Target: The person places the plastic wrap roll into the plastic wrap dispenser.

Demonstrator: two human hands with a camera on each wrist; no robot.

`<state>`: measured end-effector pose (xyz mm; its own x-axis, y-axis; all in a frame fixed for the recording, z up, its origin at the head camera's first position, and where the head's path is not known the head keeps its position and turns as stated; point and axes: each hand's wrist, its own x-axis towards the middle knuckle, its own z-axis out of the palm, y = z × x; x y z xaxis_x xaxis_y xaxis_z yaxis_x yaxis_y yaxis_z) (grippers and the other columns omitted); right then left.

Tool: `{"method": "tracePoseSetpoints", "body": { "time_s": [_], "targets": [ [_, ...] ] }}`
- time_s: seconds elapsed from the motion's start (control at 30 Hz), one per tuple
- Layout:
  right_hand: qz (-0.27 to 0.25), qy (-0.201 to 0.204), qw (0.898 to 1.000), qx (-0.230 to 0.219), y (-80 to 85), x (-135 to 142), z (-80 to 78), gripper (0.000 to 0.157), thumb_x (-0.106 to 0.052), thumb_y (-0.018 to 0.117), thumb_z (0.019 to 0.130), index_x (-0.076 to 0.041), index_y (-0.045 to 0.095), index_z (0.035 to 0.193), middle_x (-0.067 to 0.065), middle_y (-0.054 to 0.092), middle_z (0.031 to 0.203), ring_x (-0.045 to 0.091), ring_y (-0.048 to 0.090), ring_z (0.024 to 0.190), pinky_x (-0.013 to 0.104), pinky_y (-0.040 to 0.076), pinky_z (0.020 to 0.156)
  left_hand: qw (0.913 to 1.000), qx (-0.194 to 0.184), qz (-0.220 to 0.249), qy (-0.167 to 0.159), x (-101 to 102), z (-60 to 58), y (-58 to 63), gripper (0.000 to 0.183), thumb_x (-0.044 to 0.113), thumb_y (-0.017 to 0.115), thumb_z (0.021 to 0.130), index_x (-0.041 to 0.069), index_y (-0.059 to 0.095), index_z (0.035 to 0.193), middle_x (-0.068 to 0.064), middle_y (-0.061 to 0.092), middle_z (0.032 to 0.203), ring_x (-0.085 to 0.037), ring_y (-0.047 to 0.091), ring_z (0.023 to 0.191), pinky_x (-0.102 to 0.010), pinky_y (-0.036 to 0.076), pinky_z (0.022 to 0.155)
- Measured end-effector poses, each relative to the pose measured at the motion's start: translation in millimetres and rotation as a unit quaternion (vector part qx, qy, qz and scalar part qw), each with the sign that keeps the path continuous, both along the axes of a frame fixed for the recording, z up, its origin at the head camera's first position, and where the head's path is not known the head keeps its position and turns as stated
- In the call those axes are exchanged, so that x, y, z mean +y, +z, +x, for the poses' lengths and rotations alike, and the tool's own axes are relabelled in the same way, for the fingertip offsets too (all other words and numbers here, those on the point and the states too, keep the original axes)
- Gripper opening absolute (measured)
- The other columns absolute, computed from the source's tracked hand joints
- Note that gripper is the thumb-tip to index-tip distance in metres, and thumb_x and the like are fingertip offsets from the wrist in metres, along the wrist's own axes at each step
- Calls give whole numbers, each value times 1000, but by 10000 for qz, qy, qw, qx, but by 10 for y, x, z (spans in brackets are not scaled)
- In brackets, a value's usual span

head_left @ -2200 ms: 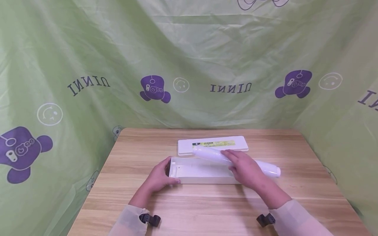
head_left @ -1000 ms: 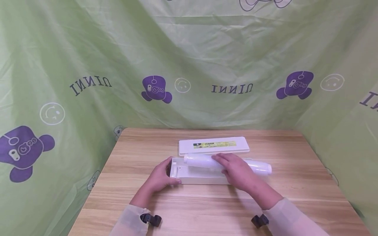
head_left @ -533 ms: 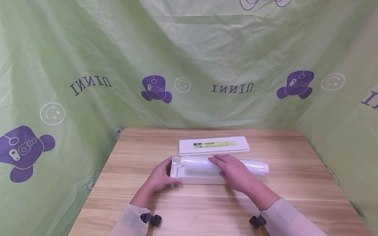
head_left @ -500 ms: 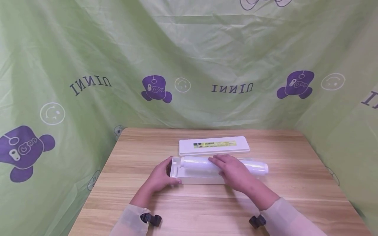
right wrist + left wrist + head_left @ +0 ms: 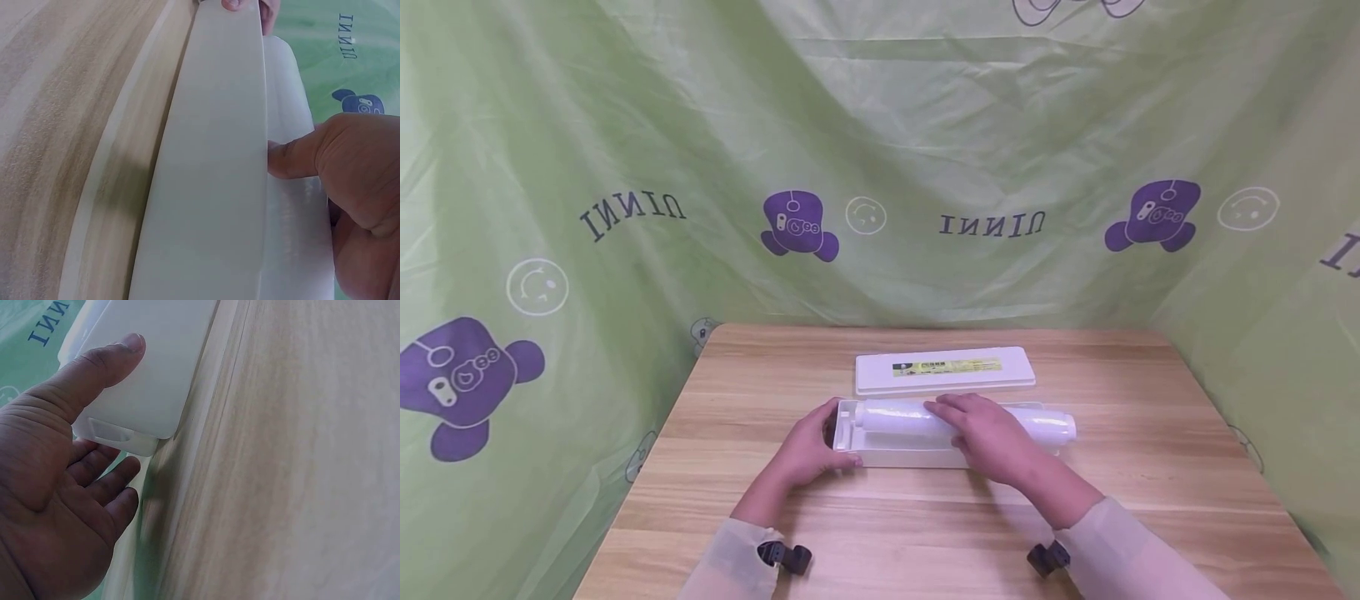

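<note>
I read this as seating the film roll (image 5: 895, 417): right hand (image 5: 992, 439) grips it over the box (image 5: 917, 459) on the desk (image 5: 910, 533), left hand (image 5: 808, 450) holds the box's left end. Next likely needs a leftward nudge, then lowering. Roll's long axis runs left-right, nearly along the box, right end slightly nearer the wearer.

Before the white box (image 5: 910, 459), bare tabletop (image 5: 925, 533) gives a wide way in between the sleeves (image 5: 733, 562); more lies beyond the box's right end. The left hand (image 5: 808, 450) bars the box's left end. Over the box, the white roll (image 5: 895, 416) and right hand (image 5: 988, 437) block most of the opening, with a small gap at the left end. Behind the box, the lid (image 5: 945, 371) leaves only a narrow strip
</note>
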<state>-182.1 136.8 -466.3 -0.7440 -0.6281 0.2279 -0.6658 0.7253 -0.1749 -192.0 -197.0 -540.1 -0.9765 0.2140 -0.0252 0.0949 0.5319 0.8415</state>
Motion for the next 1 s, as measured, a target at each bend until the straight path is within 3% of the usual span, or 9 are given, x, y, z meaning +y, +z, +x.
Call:
{"method": "tracePoseSetpoints", "body": {
  "time_s": [1.0],
  "targets": [
    [171,266,9945,-996,70,-143,-159,66,-1,78,86,-18,60,147,8,64,142,30,59,132,49,50,109,10000,35,-42,-22,12,10,36,106,43,103,54,24,54,146,2,64,132,-21,59,123,-47,45,113]
  ]
}}
